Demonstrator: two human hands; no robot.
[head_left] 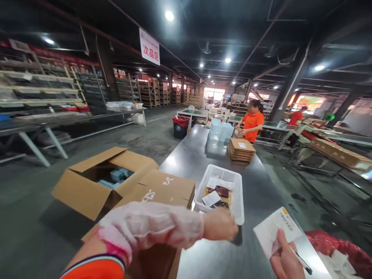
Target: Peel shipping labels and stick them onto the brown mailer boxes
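In a white sleeve cover, my left arm reaches across the table to the near right corner of a white perforated basket (238, 201). My left hand (221, 224) is smeared by motion, and its fingers do not show clearly. Inside the basket lie white paper slips (211, 198), a dark red piece (222, 192) and small clear packets. At the lower right my right hand (286, 259) is closed on a thin white packet (266, 232) bearing a barcode label and an orange mark. A pen (303, 264) also sits in that hand, its dark end pointing right.
Flat brown cartons (171, 188) lie left of the basket, near an open carton (78, 190) with blue boxes. Farther along the metal table (186, 155) stand light-blue boxes (221, 131), stacked brown cartons (241, 150) and a co-worker (252, 124). A red bag (334, 244) is at right.
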